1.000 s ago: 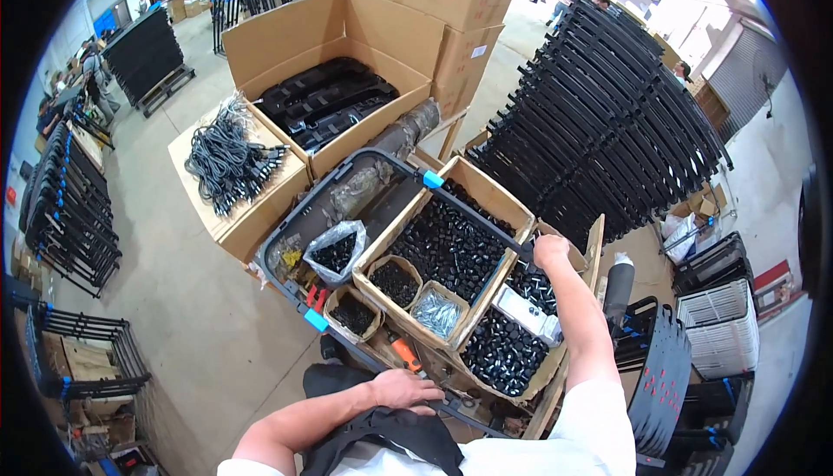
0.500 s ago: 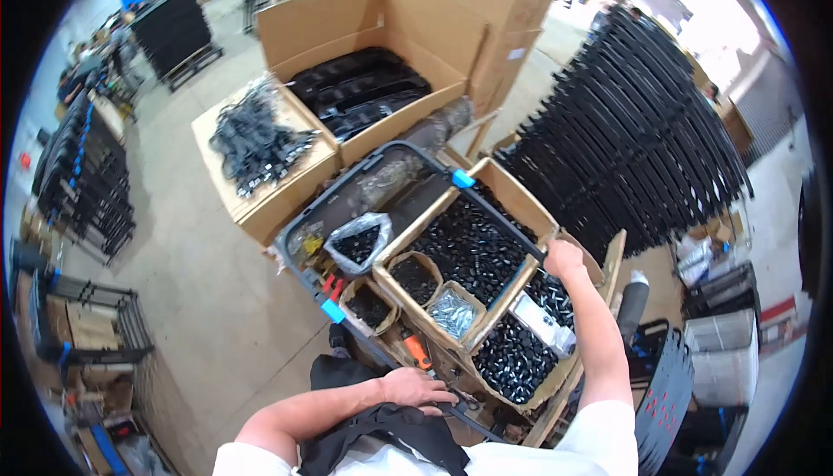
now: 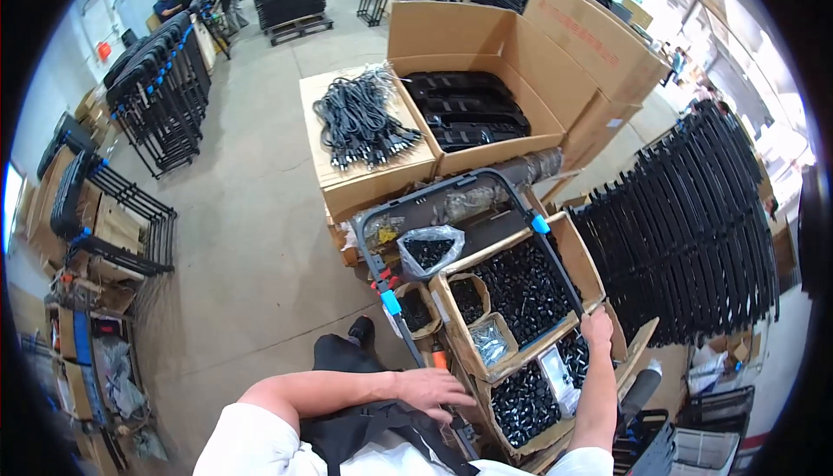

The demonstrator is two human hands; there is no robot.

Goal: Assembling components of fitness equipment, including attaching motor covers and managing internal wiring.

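My right hand was clenched around one end of the black frame, which stretched away from it over the cartons; probably gripped there to steady it while the cartons took weight. Left hand sat lower and left of it, fingers loose and spread, nothing visible in it; couldn't tell if it touched anything. Large carton just left of the right hand held black caps, plus a small tub of silver screws, likely separated to prevent mixing. Carton below the right hand held shiny black pieces, white box on top. Plastic bag of dark bits lay beyond the left hand.
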